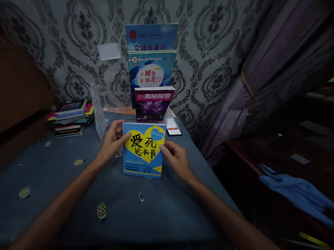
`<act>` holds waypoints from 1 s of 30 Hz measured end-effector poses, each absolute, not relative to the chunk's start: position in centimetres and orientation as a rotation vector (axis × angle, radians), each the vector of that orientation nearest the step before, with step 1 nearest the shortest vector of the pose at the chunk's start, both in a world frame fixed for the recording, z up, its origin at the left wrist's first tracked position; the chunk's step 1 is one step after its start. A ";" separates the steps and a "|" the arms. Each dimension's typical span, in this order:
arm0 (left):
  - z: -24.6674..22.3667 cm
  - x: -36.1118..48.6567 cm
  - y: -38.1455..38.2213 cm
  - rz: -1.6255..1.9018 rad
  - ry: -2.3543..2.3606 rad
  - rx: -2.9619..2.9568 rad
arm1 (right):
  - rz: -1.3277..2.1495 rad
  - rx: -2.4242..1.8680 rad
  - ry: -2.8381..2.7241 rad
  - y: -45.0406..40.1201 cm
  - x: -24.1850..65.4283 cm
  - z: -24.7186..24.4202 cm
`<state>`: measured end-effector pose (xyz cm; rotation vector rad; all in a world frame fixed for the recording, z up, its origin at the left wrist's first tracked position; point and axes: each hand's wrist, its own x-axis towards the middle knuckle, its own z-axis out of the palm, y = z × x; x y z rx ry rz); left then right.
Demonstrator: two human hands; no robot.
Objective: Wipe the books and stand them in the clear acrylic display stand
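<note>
A blue book point(142, 168) with a yellow heart on its cover stands upright on the table, its front facing me. My left hand point(114, 140) grips its left edge, thumb on the cover and fingers behind. On the opposite edge, my right hand point(176, 157) holds it the same way, thumb in front. Just behind rises a dark purple book point(152, 108) with a pink title band. Farther back are a teal book point(150, 69) and a taller blue book point(152, 35), partly covered by those in front. A clear plastic stand point(97, 113) is left of them.
A stack of books and booklets point(73, 115) lies at the table's left. A phone point(173, 126) rests right of the upright books. Dark blue cloth point(66, 194) covers the table. At right are a tied curtain point(242, 88) and a blue cloth point(295, 193) on a dark surface.
</note>
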<state>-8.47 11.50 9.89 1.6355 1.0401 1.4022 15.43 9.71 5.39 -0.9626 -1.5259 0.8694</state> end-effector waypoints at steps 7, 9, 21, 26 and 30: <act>5.4 -9.1 16.5 1.302 1.161 1.321 | 1.186 -1.066 -1.345 14.6 14.7 3.2; 4.1 -9.5 16.9 1.209 1.271 1.330 | 1.215 -1.157 -1.369 15.1 14.6 2.2; 1.1 -9.9 15.0 0.634 1.751 2.509 | 0.360 -1.319 -2.007 14.2 15.3 -1.4; 0.6 -9.6 14.8 0.570 1.764 2.525 | 0.304 -1.172 -2.094 14.3 15.0 -2.0; 0.5 -9.5 15.0 0.474 1.737 2.555 | 0.348 -1.181 -2.136 14.7 14.8 -2.5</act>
